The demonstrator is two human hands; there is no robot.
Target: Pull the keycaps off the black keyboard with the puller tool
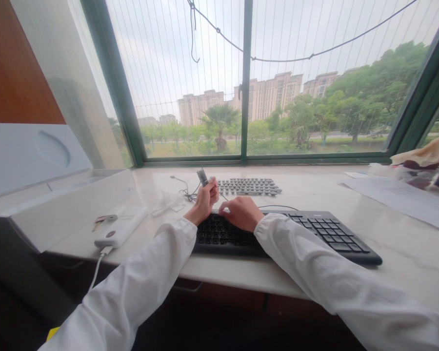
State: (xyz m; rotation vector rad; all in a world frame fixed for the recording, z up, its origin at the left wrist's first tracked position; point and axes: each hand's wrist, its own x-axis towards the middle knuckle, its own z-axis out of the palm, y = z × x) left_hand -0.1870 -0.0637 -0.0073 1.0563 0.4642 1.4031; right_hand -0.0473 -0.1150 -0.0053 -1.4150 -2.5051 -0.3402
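A black keyboard (223,236) lies on the white sill, its left part showing bare key sockets and its right part still bearing keycaps. My left hand (205,199) is closed around a small dark tool (202,177) that points up, above the keyboard's upper left edge. Over the keyboard's upper row, my right hand (241,212) is bent with thumb and fingertips together; whatever they hold, if anything, is too small to make out. Behind the hands, many loose keycaps (249,186) lie in rows.
A white power bank (119,231) with a cable plugged in, and keys (104,221) on it, sits at the left beside an open white box (76,214). Papers (402,197) lie at the right. A thin black cable (192,196) curls behind the left hand.
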